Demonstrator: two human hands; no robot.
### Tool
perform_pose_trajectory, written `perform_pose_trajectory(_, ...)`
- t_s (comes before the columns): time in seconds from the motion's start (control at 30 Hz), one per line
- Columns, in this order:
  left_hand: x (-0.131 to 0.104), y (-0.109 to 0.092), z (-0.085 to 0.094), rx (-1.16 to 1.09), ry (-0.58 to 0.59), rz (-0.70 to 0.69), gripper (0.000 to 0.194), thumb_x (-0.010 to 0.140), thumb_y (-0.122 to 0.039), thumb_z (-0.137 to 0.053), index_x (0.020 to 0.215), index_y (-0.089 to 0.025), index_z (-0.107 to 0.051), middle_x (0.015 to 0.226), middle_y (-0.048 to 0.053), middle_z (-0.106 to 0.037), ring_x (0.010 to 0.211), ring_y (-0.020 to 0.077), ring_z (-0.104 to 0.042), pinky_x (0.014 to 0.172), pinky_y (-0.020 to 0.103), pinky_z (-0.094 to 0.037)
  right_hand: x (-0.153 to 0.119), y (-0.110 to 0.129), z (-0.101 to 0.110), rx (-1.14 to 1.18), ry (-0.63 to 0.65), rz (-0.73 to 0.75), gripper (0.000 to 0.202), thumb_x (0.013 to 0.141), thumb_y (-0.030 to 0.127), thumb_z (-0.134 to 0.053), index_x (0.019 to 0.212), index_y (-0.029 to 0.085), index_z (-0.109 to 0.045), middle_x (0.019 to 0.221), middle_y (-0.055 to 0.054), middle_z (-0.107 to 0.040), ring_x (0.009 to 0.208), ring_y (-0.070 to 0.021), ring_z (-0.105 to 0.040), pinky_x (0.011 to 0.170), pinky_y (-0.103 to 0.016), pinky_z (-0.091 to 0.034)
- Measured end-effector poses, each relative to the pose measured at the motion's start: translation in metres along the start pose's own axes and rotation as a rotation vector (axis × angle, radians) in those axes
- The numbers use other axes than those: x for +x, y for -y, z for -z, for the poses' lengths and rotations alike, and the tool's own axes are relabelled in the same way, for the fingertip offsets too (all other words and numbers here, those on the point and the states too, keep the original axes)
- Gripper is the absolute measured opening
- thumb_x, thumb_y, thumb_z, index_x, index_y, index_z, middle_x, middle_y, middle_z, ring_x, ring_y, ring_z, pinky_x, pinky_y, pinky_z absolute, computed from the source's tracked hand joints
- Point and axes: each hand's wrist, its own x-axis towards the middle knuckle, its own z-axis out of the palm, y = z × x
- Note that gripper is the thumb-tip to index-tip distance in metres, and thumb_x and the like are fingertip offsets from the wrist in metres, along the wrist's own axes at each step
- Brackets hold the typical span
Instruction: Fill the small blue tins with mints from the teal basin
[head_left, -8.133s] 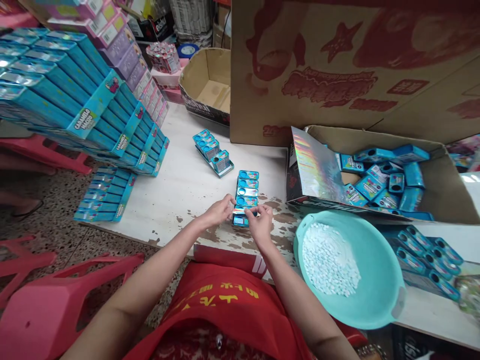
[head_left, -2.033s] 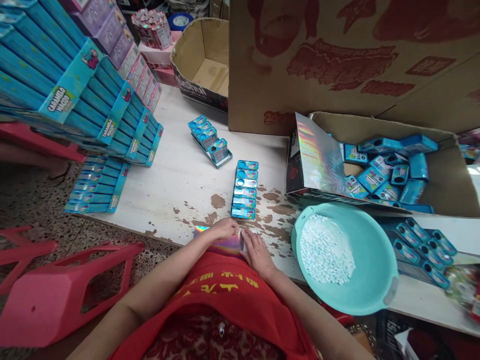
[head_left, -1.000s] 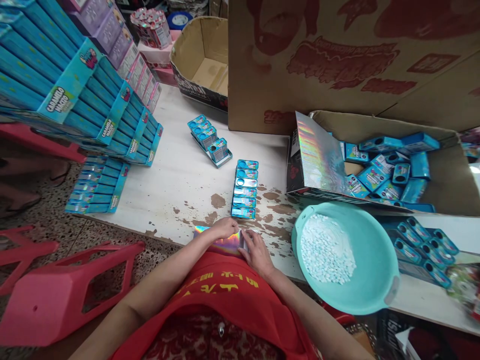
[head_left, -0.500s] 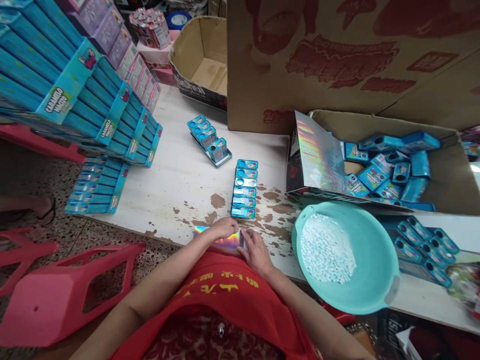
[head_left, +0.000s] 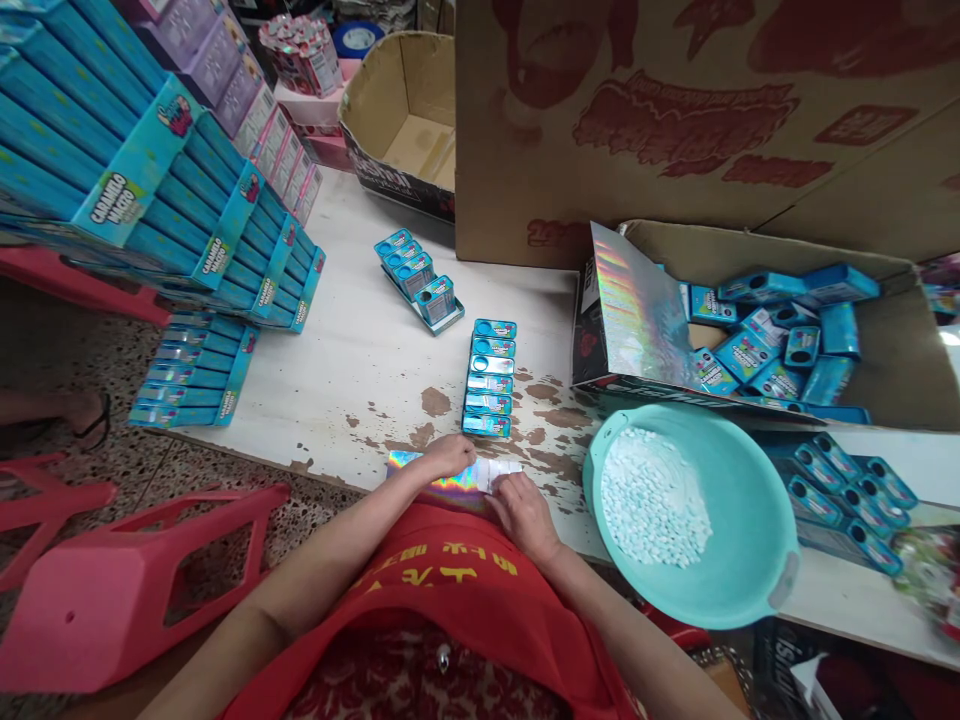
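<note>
A shiny rainbow-silver card (head_left: 442, 483) lies at the near table edge, against the red apron. My left hand (head_left: 448, 457) is closed, its curled fingers on the card's upper middle. My right hand (head_left: 523, 508) is closed at the card's right end, thumb and fingertips at its edge; the fingertips are partly hidden. Just beyond my hands stands a row of small blue boxes (head_left: 490, 384) with round marks on some tops. Farther back, a shallow blue tray (head_left: 448, 318) holds a few similar boxes.
At right are a turquoise basin (head_left: 750, 520) of small white pieces, a carton (head_left: 892, 360) of loose blue boxes, and more boxes (head_left: 851, 490). Stacked blue display trays (head_left: 150, 200) stand left. A large carton (head_left: 517, 180) blocks the back; a pink stool (head_left: 97, 590) is beside the table.
My right hand has shifted slightly right and down, its fingers more curled. More of the card's right end now shows, lying flatter. My left hand has barely moved.
</note>
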Motion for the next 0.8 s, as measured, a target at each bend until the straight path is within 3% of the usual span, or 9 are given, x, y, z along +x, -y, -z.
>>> perform_pose_trajectory(0.1,-0.001,-0.002,-0.003,0.016,-0.041,-0.008,0.021,0.078,-0.018,-0.048,0.065,-0.016,-0.064,0.076,0.007,-0.066,0.079,0.0197,-0.059,0.068,0.025,-0.039,0.001,0.01,0.031,0.068,-0.011,-0.039,0.021,0.092,0.03,-0.045,0.076,0.02,-0.054,0.072,-0.004,-0.059,0.068,-0.0171,-0.055,0.064,-0.028,-0.044)
perform_pose_trajectory(0.2,-0.01,-0.006,-0.002,-0.002,-0.062,-0.049,0.027,0.085,-0.026,-0.043,0.075,-0.016,-0.067,0.085,0.009,-0.068,0.089,0.0219,-0.061,0.077,0.028,-0.041,0.009,0.02,0.062,0.285,-0.067,-0.174,0.022,0.091,0.035,-0.048,0.075,0.02,-0.051,0.069,0.0,-0.057,0.063,-0.0134,-0.054,0.06,-0.024,-0.042)
perform_pose_trajectory(0.33,-0.028,-0.014,0.003,-0.496,0.0,-0.315,0.042,0.093,-0.039,-0.032,0.114,-0.015,-0.06,0.11,0.009,-0.066,0.102,0.0181,-0.059,0.087,0.028,-0.043,0.023,0.024,0.082,0.474,-0.138,-0.269,0.024,0.087,0.039,-0.053,0.073,0.02,-0.049,0.065,0.002,-0.056,0.06,-0.0121,-0.053,0.058,-0.023,-0.042)
perform_pose_trajectory(0.4,-0.034,-0.018,0.005,-0.699,0.061,-0.389,0.04,0.087,-0.043,-0.047,0.113,-0.015,-0.059,0.107,0.009,-0.066,0.099,0.0179,-0.06,0.085,0.028,-0.045,0.031,0.022,0.082,0.516,-0.182,-0.3,0.026,0.085,0.042,-0.055,0.071,0.02,-0.05,0.065,0.002,-0.056,0.061,-0.0124,-0.053,0.058,-0.023,-0.043)
perform_pose_trajectory(0.47,-0.036,-0.022,0.008,-0.717,0.05,-0.318,0.03,0.078,-0.04,-0.059,0.093,-0.015,-0.062,0.084,0.004,-0.066,0.08,0.0155,-0.061,0.075,0.027,-0.048,0.039,0.019,0.078,0.551,-0.23,-0.343,0.028,0.083,0.044,-0.056,0.071,0.02,-0.051,0.065,0.002,-0.057,0.06,-0.0125,-0.053,0.058,-0.024,-0.043)
perform_pose_trajectory(0.57,-0.031,-0.024,0.02,-0.682,-0.02,-0.187,0.023,0.079,-0.036,-0.053,0.072,-0.015,-0.056,0.06,-0.002,-0.056,0.054,0.0105,-0.054,0.056,0.023,-0.045,0.059,0.014,0.07,0.539,-0.323,-0.409,0.03,0.082,0.046,-0.056,0.069,0.019,-0.053,0.063,0.001,-0.056,0.058,-0.0127,-0.052,0.056,-0.024,-0.042)
perform_pose_trajectory(0.67,-0.022,-0.022,0.047,-0.599,-0.069,-0.182,0.019,0.08,-0.033,-0.049,0.076,-0.015,-0.053,0.056,-0.004,-0.053,0.046,0.0085,-0.049,0.049,0.021,-0.04,0.089,0.009,0.062,0.471,-0.394,-0.429,0.029,0.079,0.045,-0.057,0.065,0.019,-0.056,0.068,-0.001,-0.055,0.064,-0.0148,-0.052,0.06,-0.027,-0.043)
perform_pose_trajectory(0.8,-0.004,-0.017,0.094,-0.532,-0.184,-0.246,0.022,0.078,-0.03,-0.05,0.096,-0.018,-0.046,0.054,-0.008,-0.049,0.046,0.0091,-0.047,0.049,0.02,-0.038,0.135,0.002,0.054,0.403,-0.445,-0.465,0.021,0.076,0.036,-0.06,0.063,0.019,-0.057,0.075,-0.002,-0.052,0.072,-0.0178,-0.051,0.072,-0.032,-0.043)
